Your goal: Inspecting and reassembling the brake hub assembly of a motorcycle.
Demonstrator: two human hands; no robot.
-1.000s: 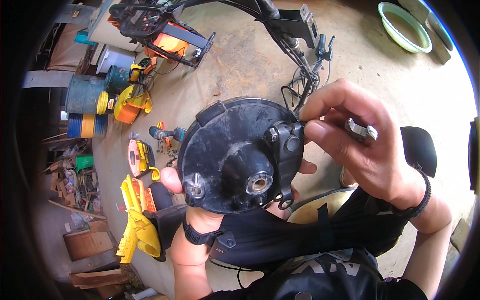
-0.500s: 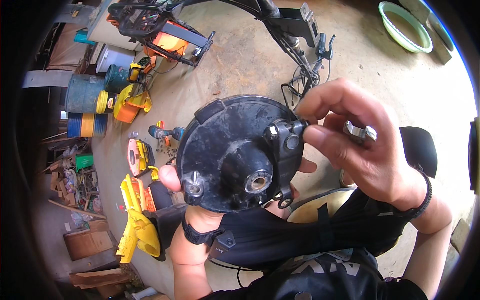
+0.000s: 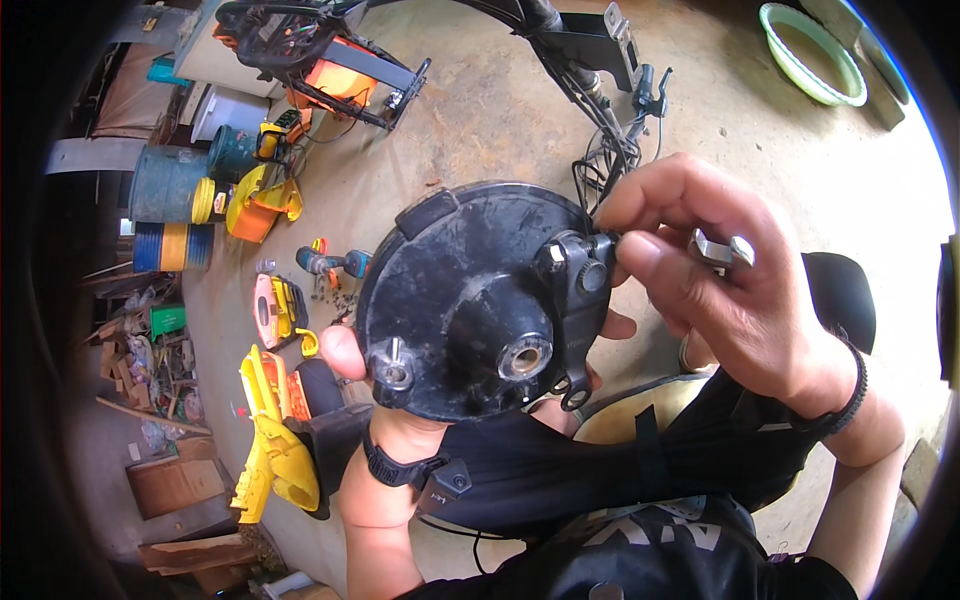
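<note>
Gripping opposite edges from beneath, the left hand (image 3: 408, 428) could let the black round plate (image 3: 470, 270) over the lap (image 3: 545, 465) tilt if it slackened, jerking the bolt (image 3: 603, 242) from the right hand (image 3: 725, 290), whose thumb and forefinger pinch it.

Black wristbands (image 3: 390, 469) go with a printed black shirt (image 3: 560, 565) and trousers (image 3: 550, 468).

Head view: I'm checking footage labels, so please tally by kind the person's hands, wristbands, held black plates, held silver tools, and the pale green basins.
Hands: 2 (left hand, right hand)
Wristbands: 2 (left wristband, right wristband)
Round black plate: 1
Silver tool: 1
Pale green basin: 1
Total: 7
</note>
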